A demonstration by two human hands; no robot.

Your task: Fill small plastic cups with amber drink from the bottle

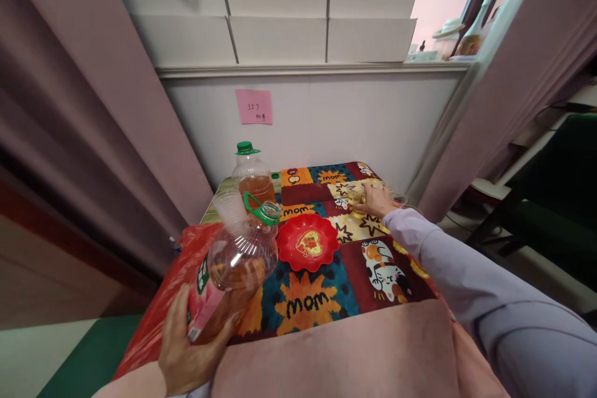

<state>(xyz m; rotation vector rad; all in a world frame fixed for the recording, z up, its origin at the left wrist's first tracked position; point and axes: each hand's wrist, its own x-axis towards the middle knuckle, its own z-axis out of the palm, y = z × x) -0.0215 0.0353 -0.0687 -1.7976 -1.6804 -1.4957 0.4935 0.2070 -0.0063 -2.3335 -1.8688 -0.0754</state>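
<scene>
A large clear plastic jug (242, 255) with amber liquid, a pink label and a green handle stands tilted, its mouth uncapped. My left hand (191, 339) is wrapped round its lower part. At the far right of the table, my right hand (377, 199) has its fingers closed on a small clear yellowish cup (357, 202), partly hidden by the fingers. Between the hands lies a red scalloped plate (289, 255) with a gold heart design. A ribbed translucent piece (230, 208), perhaps stacked cups, shows by the jug's neck.
A second jug (254, 183) with a green cap stands at the back left, beside a loose green cap (275, 176). More yellow pieces (418, 265) lie along the right edge, partly behind my sleeve. A patterned mat (308, 305) covers the table; red plastic (158, 305) lies left.
</scene>
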